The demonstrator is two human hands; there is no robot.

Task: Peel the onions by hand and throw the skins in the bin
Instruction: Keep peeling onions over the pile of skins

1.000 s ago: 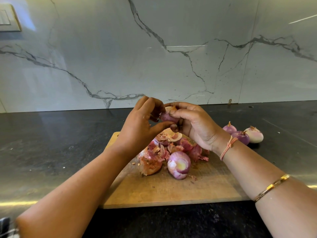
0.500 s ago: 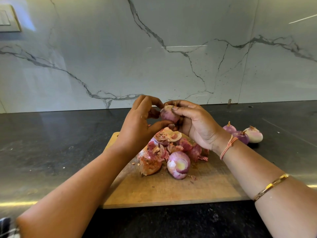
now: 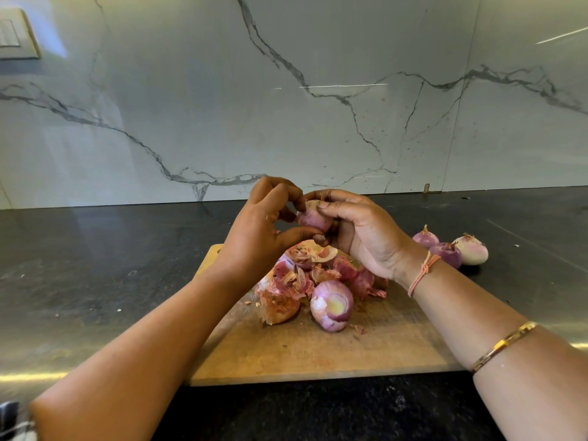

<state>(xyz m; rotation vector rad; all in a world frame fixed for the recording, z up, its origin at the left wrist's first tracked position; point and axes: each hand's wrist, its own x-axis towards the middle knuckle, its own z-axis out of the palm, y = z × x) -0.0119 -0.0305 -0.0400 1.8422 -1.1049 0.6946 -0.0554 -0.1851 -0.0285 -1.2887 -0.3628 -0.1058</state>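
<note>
We are noting the red onion (image 3: 313, 219) being held above the skins (image 3: 302, 272) on the cutting board (image 3: 318, 354). The right hand (image 3: 366, 233) is clamping its grip round it; the left hand (image 3: 257, 232) is pinching its left side.

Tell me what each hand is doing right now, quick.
The left hand pinches the onion with thumb and fingertips.
The right hand grips the same onion, fingers curled round it.

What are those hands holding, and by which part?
A small onion, above the cutting board: the right hand curls over its top, the left hand pinches its side, thumb underneath.
</note>
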